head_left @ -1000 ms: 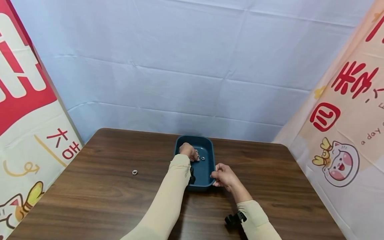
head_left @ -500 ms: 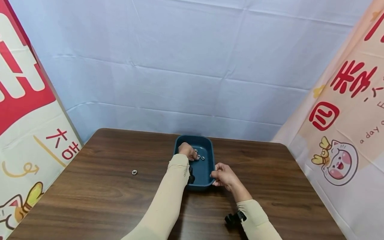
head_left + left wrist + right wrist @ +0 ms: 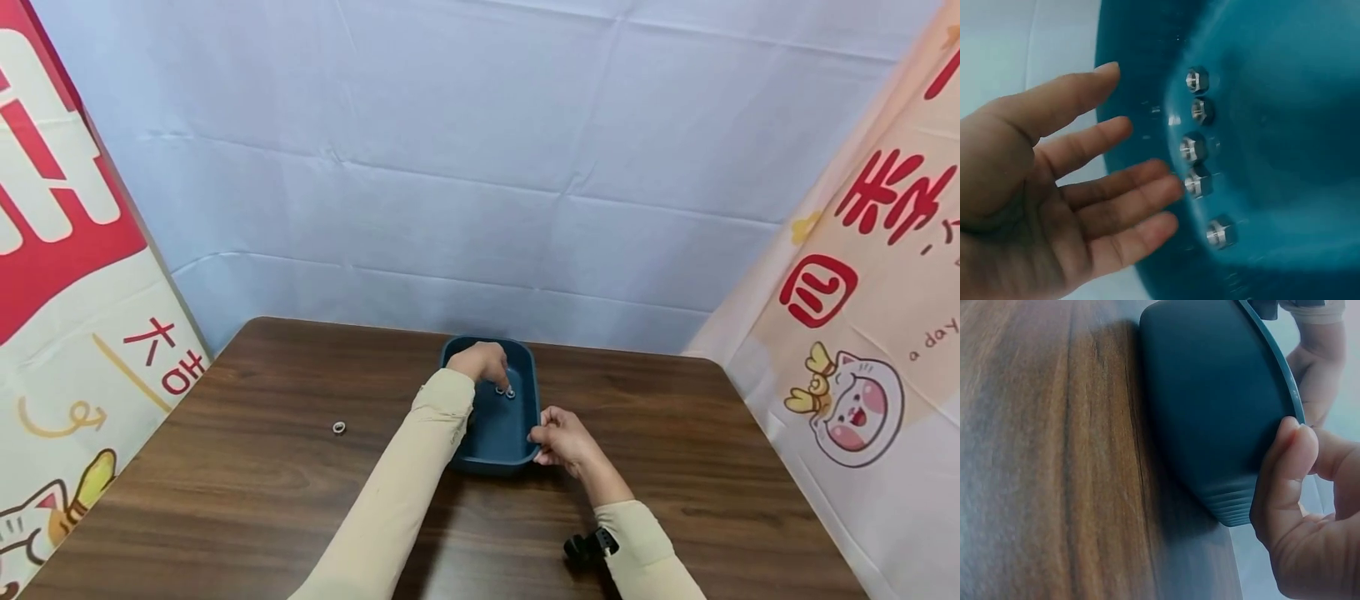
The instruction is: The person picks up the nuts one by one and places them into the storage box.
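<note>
A blue plastic bin (image 3: 495,433) stands near the far edge of the table. Several steel hex nuts (image 3: 1196,149) lie in a rough row on its floor, in the left wrist view. Over them is my left hand (image 3: 1079,194), fingers spread and slightly bent, nothing between thumb and fingers. In the head view this left hand (image 3: 483,363) covers part of the bin's far end and some of the nuts. My right hand (image 3: 1300,500) pinches the bin's rim (image 3: 1288,378) between thumb and fingers, at the near right corner.
A lone nut (image 3: 339,427) lies on the wooden table (image 3: 247,492), left of the bin. A pale cloth (image 3: 450,208) hangs behind the table, with printed banners (image 3: 832,333) at the sides. A black wrist camera (image 3: 588,546) sits on the right sleeve.
My left hand has risen a little and shifted right and away from me, from low among the nuts to above them. My right hand keeps its place on the rim.
</note>
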{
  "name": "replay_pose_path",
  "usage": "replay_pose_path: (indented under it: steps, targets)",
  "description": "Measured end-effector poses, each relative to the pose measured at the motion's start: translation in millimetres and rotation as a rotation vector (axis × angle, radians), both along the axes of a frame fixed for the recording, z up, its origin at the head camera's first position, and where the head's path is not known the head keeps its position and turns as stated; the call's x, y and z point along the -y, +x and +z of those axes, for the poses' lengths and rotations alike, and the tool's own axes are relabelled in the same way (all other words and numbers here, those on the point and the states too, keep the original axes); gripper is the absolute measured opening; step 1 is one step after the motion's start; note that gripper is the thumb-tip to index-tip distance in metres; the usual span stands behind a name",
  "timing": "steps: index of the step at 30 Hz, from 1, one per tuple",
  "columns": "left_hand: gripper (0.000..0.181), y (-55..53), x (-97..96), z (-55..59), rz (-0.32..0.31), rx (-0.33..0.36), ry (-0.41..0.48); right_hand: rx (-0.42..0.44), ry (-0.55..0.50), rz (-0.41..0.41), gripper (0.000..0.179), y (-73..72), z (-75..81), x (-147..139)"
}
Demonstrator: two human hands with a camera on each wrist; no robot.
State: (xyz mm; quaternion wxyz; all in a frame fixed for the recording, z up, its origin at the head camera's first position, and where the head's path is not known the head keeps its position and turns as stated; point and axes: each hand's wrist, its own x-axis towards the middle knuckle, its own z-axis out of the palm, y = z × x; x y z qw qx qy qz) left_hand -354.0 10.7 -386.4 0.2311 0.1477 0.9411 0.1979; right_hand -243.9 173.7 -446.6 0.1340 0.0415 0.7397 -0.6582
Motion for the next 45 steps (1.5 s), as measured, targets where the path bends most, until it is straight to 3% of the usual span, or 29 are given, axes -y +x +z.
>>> replay_pose_path:
  steps: [3,6,11,16,22,26,31,38,45]
  targets:
    - [0.027,2.2,-1.7,3.4,-0.061,-0.018,-0.043,0.001,0.001,0.001,0.014,-0.6,-0.7,-0.4]
    - [0.022,5.5,-1.8,5.4,-0.058,-0.037,-0.057,-0.002,-0.003,0.006,0.014,0.0,-0.1,-0.4]
    - [0.034,15.3,-2.5,11.1,-0.060,-0.055,-0.118,0.002,-0.004,0.013,0.014,1.1,0.4,0.1]
    - [0.032,30.9,-2.4,22.7,-0.117,-0.155,-0.189,-0.007,-0.011,0.014,0.015,1.4,-0.2,-0.2]
    - [0.021,47.5,8.0,30.4,-0.204,-0.296,-0.201,-0.076,-0.073,0.053,0.014,3.8,-1.8,-1.8]
    - [0.007,56.4,19.9,30.4,-0.244,-0.335,-0.191,-0.072,-0.075,0.048,0.015,3.8,-1.6,-0.8]
    - [0.033,68.3,34.0,31.5,-0.286,-0.386,-0.183,-0.011,-0.028,-0.011,0.017,0.7,-2.9,0.7]
    - [0.035,79.8,51.7,31.1,-0.301,-0.462,-0.189,0.000,-0.015,-0.015,0.016,-0.3,-1.4,0.8]
    - [0.035,84.7,74.7,20.3,-0.316,-0.526,-0.138,-0.006,-0.019,-0.018,0.016,-1.4,-4.5,0.0]
